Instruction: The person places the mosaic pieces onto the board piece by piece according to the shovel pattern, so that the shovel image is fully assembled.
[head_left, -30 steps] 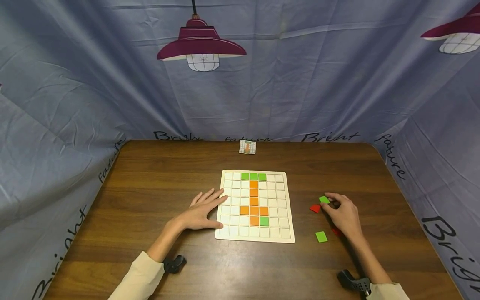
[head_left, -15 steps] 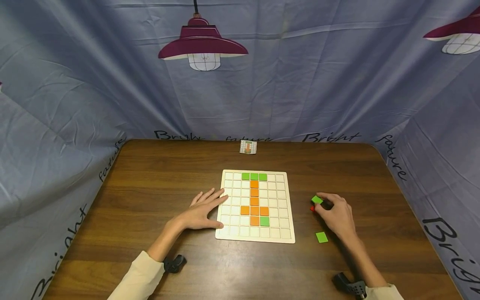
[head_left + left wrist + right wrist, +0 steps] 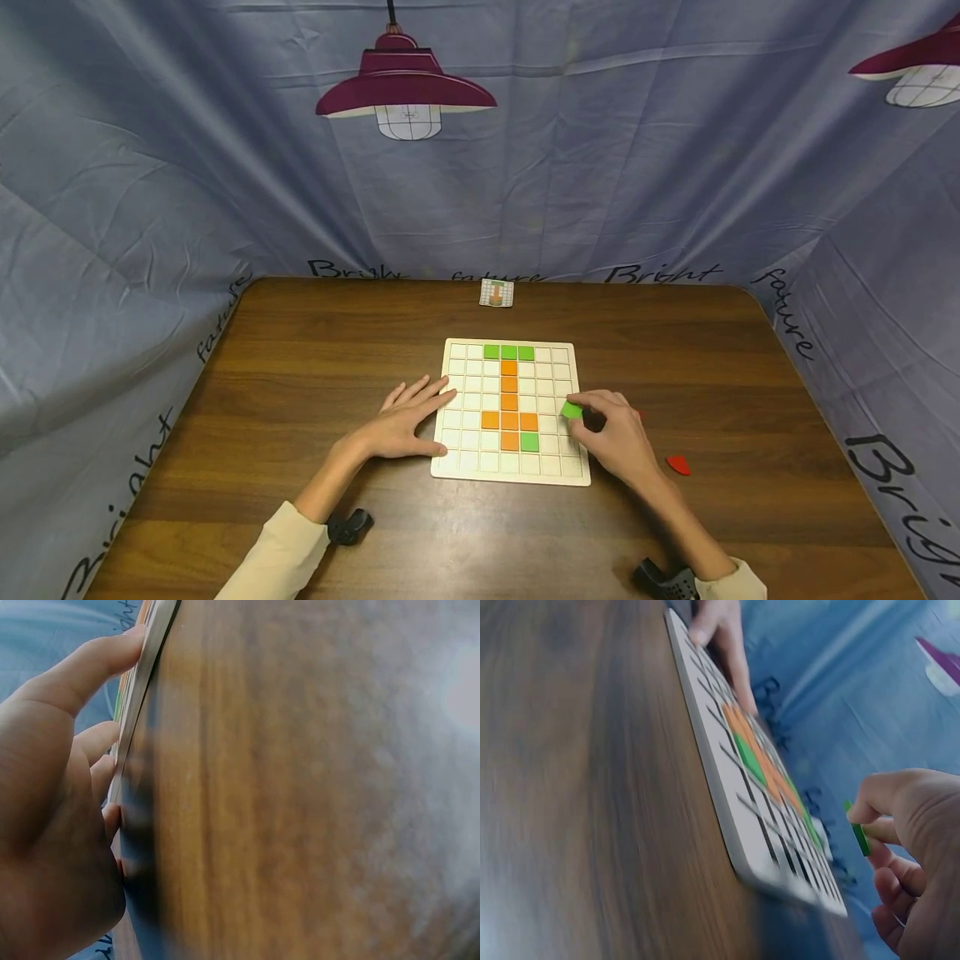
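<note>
My right hand (image 3: 613, 435) pinches a green square tile (image 3: 572, 410) between thumb and fingers, over the right edge of a white grid board (image 3: 465, 467). In the right wrist view the green tile (image 3: 859, 831) is held above the board's surface. My left hand (image 3: 399, 425) lies spread with its fingertips on the board's left edge; the left wrist view shows the thumb (image 3: 90, 671) against that edge. On the board, orange tiles (image 3: 509, 402) form a column with a short crossbar. Green tiles (image 3: 508, 352) fill the column's top, and another green tile (image 3: 529, 442) sits lower right.
Right of the board lies a red curved-edged piece (image 3: 678, 464). Another bit of red shows behind my right hand. A small pattern card (image 3: 497, 293) lies at the table's (image 3: 337, 333) far edge, before a grey-blue curtain (image 3: 525, 200).
My right hand has picked up the green tile and carried it left, from beside the red pieces to over the board. The loose green tile is now hidden by the right arm. My left hand stays put.
</note>
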Available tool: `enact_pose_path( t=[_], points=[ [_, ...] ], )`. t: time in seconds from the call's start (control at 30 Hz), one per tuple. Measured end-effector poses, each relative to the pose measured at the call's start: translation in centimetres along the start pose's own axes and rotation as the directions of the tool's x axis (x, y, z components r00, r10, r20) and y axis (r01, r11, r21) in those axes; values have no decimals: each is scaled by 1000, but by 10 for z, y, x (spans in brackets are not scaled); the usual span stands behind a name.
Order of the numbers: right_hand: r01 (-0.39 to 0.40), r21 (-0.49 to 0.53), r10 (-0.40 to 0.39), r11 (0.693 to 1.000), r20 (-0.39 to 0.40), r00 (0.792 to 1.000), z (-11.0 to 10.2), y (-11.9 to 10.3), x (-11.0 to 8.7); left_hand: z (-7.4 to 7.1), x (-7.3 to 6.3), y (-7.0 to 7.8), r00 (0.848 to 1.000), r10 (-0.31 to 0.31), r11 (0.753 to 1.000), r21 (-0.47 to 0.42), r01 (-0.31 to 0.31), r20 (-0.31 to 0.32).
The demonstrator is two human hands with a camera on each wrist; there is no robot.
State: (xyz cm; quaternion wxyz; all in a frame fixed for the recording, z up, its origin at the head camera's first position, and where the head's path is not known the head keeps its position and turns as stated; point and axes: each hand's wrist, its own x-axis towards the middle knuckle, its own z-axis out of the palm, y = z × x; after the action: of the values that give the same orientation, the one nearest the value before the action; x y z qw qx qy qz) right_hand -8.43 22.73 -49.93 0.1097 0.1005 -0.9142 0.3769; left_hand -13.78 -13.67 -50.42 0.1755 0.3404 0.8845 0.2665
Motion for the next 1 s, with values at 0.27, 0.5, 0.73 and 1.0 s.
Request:
enact_pose_path(
  t=[0.27, 0.5, 0.73, 1.0],
  points=[
    [128, 56, -131, 990, 52, 990, 30, -27, 6, 0, 0, 0, 1000, -6, 1000, -12, 6, 5],
    [251, 62, -255, 966, 69, 964, 56, -41, 7, 0, 0, 0, 1000, -12, 1000, -11, 12, 6],
    [247, 59, -254, 967, 151, 955, 71, -50, 6, 0, 0, -1, 1000, -15, 1000, -9, 15, 9],
    [257, 17, -255, 966, 183, 949, 78, -49, 4, 0, 0, -1, 1000, -10, 1000, -20, 10, 7]
  ],
)
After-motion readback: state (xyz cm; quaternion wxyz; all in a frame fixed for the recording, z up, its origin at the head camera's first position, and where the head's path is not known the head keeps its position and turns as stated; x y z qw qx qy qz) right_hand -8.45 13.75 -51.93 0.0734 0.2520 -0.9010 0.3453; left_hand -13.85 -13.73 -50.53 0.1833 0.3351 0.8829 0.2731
